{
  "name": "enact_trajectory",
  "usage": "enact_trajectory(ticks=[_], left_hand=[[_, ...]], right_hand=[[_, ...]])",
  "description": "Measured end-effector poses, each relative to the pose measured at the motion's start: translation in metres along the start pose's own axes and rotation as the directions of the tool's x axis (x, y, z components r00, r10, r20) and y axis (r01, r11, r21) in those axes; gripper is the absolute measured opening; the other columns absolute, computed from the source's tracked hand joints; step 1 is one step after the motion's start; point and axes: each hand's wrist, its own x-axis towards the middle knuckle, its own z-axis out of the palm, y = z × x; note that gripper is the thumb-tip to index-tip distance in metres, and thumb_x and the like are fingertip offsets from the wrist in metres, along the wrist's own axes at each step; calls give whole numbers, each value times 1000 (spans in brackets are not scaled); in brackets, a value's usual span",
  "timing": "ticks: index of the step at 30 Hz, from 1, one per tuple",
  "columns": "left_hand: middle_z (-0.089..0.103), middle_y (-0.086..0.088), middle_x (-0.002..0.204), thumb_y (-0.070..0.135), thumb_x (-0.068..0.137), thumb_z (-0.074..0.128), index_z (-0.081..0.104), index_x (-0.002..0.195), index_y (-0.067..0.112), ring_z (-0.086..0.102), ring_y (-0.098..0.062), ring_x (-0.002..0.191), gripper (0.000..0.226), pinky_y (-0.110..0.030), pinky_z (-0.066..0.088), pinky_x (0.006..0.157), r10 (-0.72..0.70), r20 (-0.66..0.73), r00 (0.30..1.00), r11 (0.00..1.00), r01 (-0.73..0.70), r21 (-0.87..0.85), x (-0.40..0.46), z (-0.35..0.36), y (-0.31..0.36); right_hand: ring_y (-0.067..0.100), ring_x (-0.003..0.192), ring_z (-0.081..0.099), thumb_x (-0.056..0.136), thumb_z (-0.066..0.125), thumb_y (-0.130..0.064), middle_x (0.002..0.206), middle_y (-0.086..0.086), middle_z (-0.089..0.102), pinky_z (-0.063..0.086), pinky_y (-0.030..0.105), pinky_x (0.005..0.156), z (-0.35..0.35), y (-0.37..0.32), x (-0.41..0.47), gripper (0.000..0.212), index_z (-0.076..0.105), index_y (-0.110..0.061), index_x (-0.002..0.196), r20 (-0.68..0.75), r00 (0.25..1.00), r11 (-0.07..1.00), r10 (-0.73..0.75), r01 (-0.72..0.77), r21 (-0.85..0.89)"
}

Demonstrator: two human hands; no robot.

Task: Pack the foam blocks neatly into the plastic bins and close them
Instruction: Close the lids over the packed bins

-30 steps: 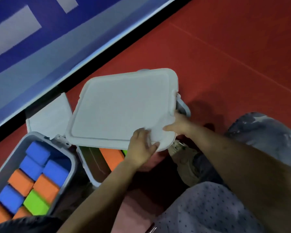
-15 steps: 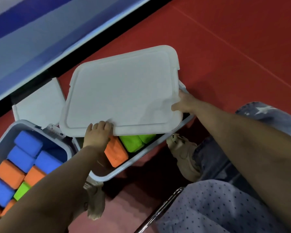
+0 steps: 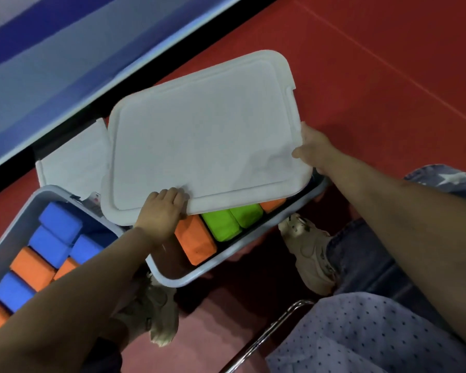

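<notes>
Basically lid [image 3: 199, 135] looks light, stiff: left hand [image 3: 160, 215] grips its near edge, right hand [image 3: 314, 149] pinches the right edge above the bin [image 3: 189, 277].

Dim, soft indoor light with slight overall blur, wide-angle bending at edges, dark shadows below.
</notes>
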Motion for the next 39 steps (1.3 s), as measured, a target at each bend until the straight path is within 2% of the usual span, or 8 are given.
enact_trajectory(ticks=[5, 9, 14, 19, 25, 28, 31, 39], left_hand=[[61, -14, 86, 27, 73, 45, 63, 99, 3, 58, -31, 68, 39, -33, 44, 58, 17, 28, 999, 996, -15, -83, -24, 1, 65], [63, -15, 90, 25, 56, 82, 66, 96, 2, 60, -32, 67, 49, -31, 46, 54, -47, 218, 975, 986, 80, -149, -20, 11, 106], [53, -14, 127, 36, 89, 44, 54, 121, 6, 56, -35, 109, 45, -36, 43, 88, -37, 346, 938, 939, 151, -310, -20, 11, 148], [59, -10, 93, 40, 98, 31, 65, 93, 8, 55, -29, 68, 47, -34, 39, 56, -129, 173, 977, 947, 173, -271, -31, 23, 157], [50, -20, 138, 39, 73, 76, 44, 134, 21, 56, -39, 114, 71, -54, 51, 79, -149, 338, 929, 935, 244, -259, -18, 26, 134], [8, -4, 161, 46, 89, 57, 18, 149, 38, 16, -28, 147, 72, -63, 33, 96, -155, 437, 886, 930, 280, -239, -11, 22, 135], [-19, 13, 158, 53, 94, 44, 3, 148, 48, -16, -13, 147, 68, -65, 14, 107, -103, 572, 814, 872, 350, -341, -8, 17, 128], [8, 19, 158, 46, 90, 58, 23, 149, 39, 4, -5, 147, 69, -28, 17, 115, -17, 622, 783, 710, 447, -544, 13, 6, 99]], right_hand=[[28, 125, 47, 78, 47, 10, 133, 11, 52, 37, 29, 104, -6, 14, -5, 60, 45, -9, 136, -34, 999, 990, -41, 36, -137], [27, 130, 43, 87, 54, -3, 141, 13, 46, 30, 26, 105, -12, 32, -13, 59, 36, -8, 143, -209, 976, 990, 62, -86, -108], [35, 126, 44, 86, 63, -40, 140, 16, 43, 38, 40, 104, -8, 51, -16, 67, 35, -16, 142, -220, 941, 938, 259, -299, -174], [27, 139, 30, 95, 53, -30, 152, 10, 32, 23, 28, 112, -16, 49, -8, 64, 24, -14, 149, -100, 981, 958, 168, -186, -220], [19, 139, 31, 90, 57, -13, 153, 4, 31, 23, 27, 115, -13, 46, 4, 66, 26, -18, 149, -49, 996, 986, 80, -86, -140], [20, 139, 32, 90, 52, -6, 152, 5, 32, 23, 26, 115, -15, 46, 10, 65, 28, -18, 149, -33, 998, 984, 55, -60, -166], [21, 135, 36, 88, 54, -3, 149, 7, 36, 29, 22, 108, -20, 46, 15, 65, 32, -19, 147, -15, 997, 988, 79, -81, -131], [21, 140, 29, 73, 78, -10, 156, 0, 22, 33, 37, 111, -29, 34, 29, 108, 7, -30, 151, 65, 939, 926, 339, -345, 153]])
